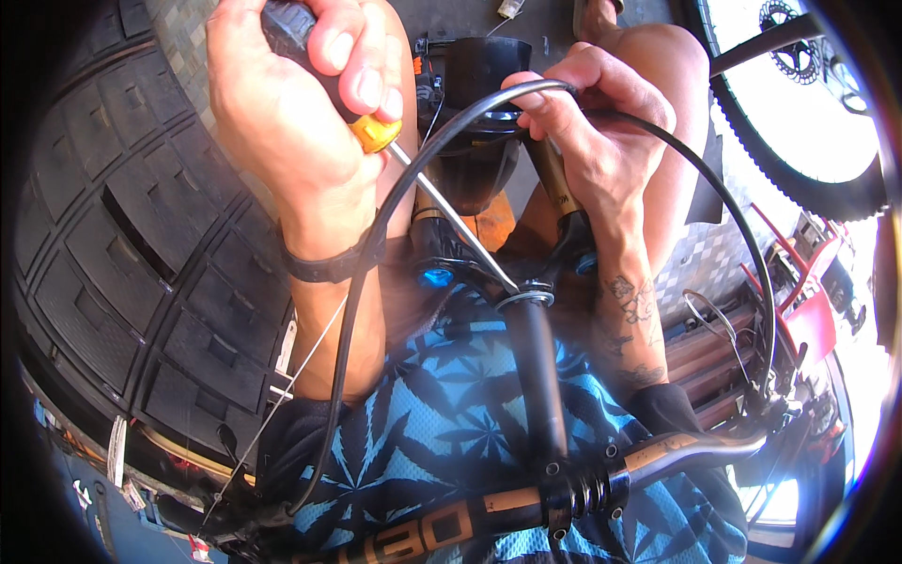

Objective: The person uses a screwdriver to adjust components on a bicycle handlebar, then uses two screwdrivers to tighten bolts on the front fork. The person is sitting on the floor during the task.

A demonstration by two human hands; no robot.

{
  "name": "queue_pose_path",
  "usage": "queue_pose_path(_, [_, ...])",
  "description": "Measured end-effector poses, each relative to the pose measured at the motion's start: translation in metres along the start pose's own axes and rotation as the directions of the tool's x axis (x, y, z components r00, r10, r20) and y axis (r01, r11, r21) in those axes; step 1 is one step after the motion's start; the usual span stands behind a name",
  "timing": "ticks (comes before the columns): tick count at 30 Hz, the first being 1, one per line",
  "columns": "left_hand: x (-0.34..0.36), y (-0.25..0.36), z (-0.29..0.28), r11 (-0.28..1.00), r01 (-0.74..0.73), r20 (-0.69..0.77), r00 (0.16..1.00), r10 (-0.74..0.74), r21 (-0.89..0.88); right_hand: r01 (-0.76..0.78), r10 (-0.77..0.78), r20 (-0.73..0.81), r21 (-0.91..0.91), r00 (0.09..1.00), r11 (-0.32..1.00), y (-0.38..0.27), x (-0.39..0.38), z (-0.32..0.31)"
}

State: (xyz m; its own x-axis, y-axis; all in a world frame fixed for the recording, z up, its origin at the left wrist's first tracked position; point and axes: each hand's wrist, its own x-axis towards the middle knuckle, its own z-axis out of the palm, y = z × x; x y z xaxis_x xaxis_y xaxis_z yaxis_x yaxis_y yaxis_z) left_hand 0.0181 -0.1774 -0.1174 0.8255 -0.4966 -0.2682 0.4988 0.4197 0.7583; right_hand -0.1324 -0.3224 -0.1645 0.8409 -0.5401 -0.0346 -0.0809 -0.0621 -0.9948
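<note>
- Clearly, I have the left hand (291, 141), between ten and eleven o'clock, closed firmly around a black-and-yellow screwdriver (378, 134), its shaft slanting toward the middle of my view.
- The tip sits at or very near the edge of the silvery ring (524, 299) at the base of the steerer tube (536, 357), just off centre toward three o'clock; I cannot confirm actual contact.
- At half past one, the right hand (611, 113) is curled with thumb and fingers close together, where the black hose (365, 273) passes; I cannot tell whether it grips the hose or merely shields it.
- Beyond the ring toward one o'clock rises a gold fork leg (561, 188); the handlebar (526, 500) spans seven to four.
- I read the step in hand as working the blade at that ring, perhaps to pry it.
- Next, I'd say, the move calls for seating the tip squarely under the edge, steadying the fork and pressing gently, keeping the blade from slipping and scoring the tube.
</note>
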Motion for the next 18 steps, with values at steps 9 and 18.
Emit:
queue_pose_path(9, [0.001,0.054,-0.015,0.982,-0.18,0.065,0.982,0.177,0.052,-0.003,0.003,0.059,0.005,0.998,1.0,-0.001,0.004,-0.006])
queue_pose_path(18, [-0.115,0.127,-0.139,0.946,-0.307,-0.429,0.845,0.32,0.101,-0.145,0.139,0.1,0.054,0.985,0.988,-0.019,0.005,0.005])
